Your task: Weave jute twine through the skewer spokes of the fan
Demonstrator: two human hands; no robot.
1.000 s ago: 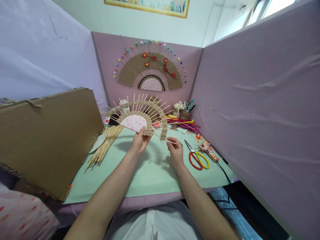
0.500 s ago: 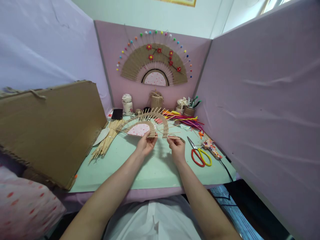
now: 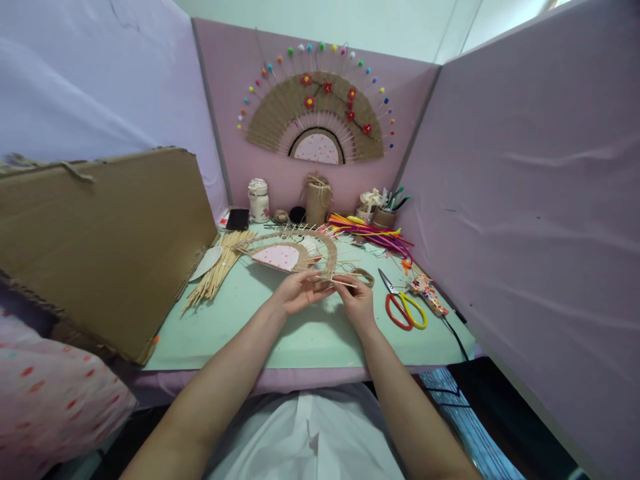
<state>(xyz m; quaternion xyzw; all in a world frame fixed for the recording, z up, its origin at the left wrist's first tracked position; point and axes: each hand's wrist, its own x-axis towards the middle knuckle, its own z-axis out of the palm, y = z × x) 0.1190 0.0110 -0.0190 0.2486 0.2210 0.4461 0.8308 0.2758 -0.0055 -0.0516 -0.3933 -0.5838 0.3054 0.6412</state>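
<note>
A half-made fan of thin sticks, with a woven twine band (image 3: pixel 331 257) and a pink dotted half-circle (image 3: pixel 277 256) at its centre, is held just over the table. My left hand (image 3: pixel 300 291), palm turned up, grips its lower right edge, the fingers reaching under the end sticks. At the band's right end, my right hand (image 3: pixel 356 300) pinches the twine close to the outermost stick; the exact pinch is small and partly hidden. Beside the right fingers lies a loop of twine (image 3: pixel 364 275).
Red-and-yellow scissors (image 3: pixel 400 303) and a patterned glue gun (image 3: pixel 429 295) with a cord lie right. Left are a bundle of sticks (image 3: pixel 216 277) and a large cardboard sheet (image 3: pixel 107 247). Behind stand a white jar (image 3: pixel 259 201), a twine roll (image 3: pixel 319 201) and colourful pipe cleaners (image 3: pixel 373 233). A finished fan (image 3: pixel 280 110) hangs on the back panel.
My left hand has slid right along the fan's lower edge, from beside the pink half-circle to the band's end, close to my right hand. The view has tilted slightly down.
</note>
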